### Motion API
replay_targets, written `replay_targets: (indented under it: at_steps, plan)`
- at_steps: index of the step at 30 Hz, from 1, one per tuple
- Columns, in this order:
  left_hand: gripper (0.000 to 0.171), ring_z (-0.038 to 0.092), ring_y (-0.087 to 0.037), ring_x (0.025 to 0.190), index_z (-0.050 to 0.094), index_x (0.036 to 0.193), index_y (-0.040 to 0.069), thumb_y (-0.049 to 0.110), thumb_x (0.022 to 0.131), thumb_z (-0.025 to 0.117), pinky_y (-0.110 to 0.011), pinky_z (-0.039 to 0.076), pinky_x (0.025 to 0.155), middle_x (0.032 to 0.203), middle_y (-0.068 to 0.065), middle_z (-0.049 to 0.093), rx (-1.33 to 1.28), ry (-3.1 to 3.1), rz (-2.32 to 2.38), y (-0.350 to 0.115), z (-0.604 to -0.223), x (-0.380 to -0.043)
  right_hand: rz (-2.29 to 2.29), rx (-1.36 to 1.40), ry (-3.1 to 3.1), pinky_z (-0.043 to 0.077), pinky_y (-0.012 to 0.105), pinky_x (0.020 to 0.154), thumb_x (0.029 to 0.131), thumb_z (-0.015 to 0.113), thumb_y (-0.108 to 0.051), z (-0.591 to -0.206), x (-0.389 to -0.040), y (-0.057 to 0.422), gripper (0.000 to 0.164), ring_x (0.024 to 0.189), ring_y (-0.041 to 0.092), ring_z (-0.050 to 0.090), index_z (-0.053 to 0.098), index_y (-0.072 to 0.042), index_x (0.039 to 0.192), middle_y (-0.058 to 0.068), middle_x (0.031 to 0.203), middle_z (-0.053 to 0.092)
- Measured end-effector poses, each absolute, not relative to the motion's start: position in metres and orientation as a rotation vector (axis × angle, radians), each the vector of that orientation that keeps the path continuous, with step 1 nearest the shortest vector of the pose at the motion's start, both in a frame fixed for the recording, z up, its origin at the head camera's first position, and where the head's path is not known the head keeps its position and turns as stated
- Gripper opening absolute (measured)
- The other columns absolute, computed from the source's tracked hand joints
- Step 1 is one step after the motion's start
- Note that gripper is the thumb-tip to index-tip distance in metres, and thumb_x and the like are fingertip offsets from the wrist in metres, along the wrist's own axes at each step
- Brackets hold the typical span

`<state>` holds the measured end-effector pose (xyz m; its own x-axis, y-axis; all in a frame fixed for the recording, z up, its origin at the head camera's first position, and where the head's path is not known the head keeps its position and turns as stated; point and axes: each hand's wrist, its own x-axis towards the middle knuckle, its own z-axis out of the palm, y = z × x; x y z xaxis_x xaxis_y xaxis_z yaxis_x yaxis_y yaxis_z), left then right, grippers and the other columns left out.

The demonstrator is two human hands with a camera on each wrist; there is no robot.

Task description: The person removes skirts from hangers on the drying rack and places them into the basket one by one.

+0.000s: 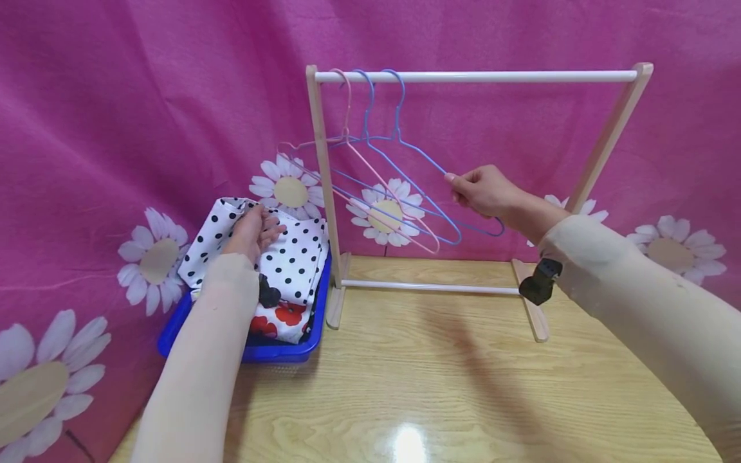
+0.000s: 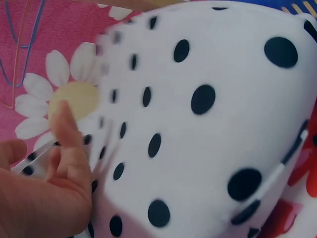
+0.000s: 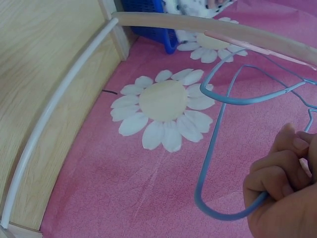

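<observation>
With curled fingers and thumb, my right hand (image 1: pixel 486 191) grips the shoulder of a blue hanger (image 1: pixel 425 154), the rightmost of those hooked on the rack's rail. The right wrist view shows that hanger's lower corner bend (image 3: pixel 218 213) beside the fingers. My left hand (image 1: pixel 253 231) is at the folded white cloth with black dots (image 1: pixel 292 257), fingers loosely extended and pinching nothing. In the left wrist view the dotted cloth (image 2: pixel 163 119) fills most of the picture. Under it, a white fabric with red flowers (image 1: pixel 283 321) lies in a blue basket (image 1: pixel 283 354).
A wooden rack with a white top rail (image 1: pixel 492 76) and a lower bar (image 1: pixel 428 286) stands on the wooden table (image 1: pixel 405 373). A pink hanger (image 1: pixel 376 173) and another blue hanger (image 1: pixel 399 170) hang near its left post. A pink flowered curtain (image 1: pixel 202 77) is behind.
</observation>
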<state>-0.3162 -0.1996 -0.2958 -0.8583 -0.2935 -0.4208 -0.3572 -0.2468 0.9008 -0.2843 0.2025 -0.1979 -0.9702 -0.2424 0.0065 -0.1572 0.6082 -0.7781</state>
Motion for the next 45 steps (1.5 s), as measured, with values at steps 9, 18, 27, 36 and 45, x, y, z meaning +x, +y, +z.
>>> replay_targets:
  at_steps: [9, 18, 27, 36, 45]
  plan:
    - [0.064, 0.044, -0.028, 0.146, 0.015, 0.163, 0.014, 0.039, 0.108, 0.037, -0.021, 0.055, 0.094, 0.17, -0.011, 0.019, -0.575, 1.97, 2.09, -0.206, -0.302, -0.312, -1.302, -0.345, 2.728, 0.026, 0.024, 0.045, 0.107, 0.045, -0.041, -0.197, -0.283, 0.203, 0.051, 0.045, 0.005, 0.029, 0.061, -0.019, 0.064, -0.009, 0.051, 0.042]
    - [0.064, 0.038, -0.038, 0.149, 0.01, 0.162, 0.005, 0.032, 0.109, 0.034, -0.041, 0.039, 0.12, 0.168, -0.021, 0.019, -0.34, 2.205, 1.82, -0.192, -0.301, -0.303, -1.301, -0.329, 2.715, 0.026, 0.024, 0.045, 0.107, 0.045, -0.042, -0.197, -0.282, 0.202, 0.05, 0.045, 0.005, 0.028, 0.062, -0.019, 0.065, -0.009, 0.052, 0.042]
    - [0.057, 0.037, -0.04, 0.147, 0.029, 0.155, -0.003, 0.029, 0.108, 0.039, -0.048, 0.039, 0.119, 0.161, -0.026, 0.033, -0.168, 2.499, 1.514, -0.179, -0.301, -0.281, -1.302, -0.334, 2.717, 0.026, 0.025, 0.046, 0.107, 0.044, -0.042, -0.198, -0.282, 0.202, 0.051, 0.045, 0.006, 0.028, 0.061, -0.02, 0.065, -0.009, 0.053, 0.042]
    - [0.05, 0.054, -0.039, 0.128, 0.048, 0.139, -0.002, 0.024, 0.099, 0.062, -0.052, 0.045, 0.107, 0.141, -0.026, 0.054, 0.045, 3.031, 0.67, -0.186, -0.31, -0.261, -1.33, -0.327, 2.719, 0.025, 0.022, 0.044, 0.108, 0.045, -0.039, -0.199, -0.282, 0.2, 0.05, 0.044, 0.004, 0.028, 0.06, -0.02, 0.064, -0.009, 0.053, 0.044]
    - [0.078, 0.046, -0.047, 0.132, 0.045, 0.143, -0.003, 0.03, 0.082, 0.082, -0.061, 0.041, 0.109, 0.143, -0.031, 0.048, 0.074, 3.223, 0.184, -0.213, -0.318, -0.261, -1.354, -0.339, 2.718, 0.023, 0.021, 0.043, 0.107, 0.046, -0.038, -0.2, -0.283, 0.198, 0.052, 0.043, 0.002, 0.027, 0.06, -0.021, 0.06, -0.01, 0.053, 0.045]
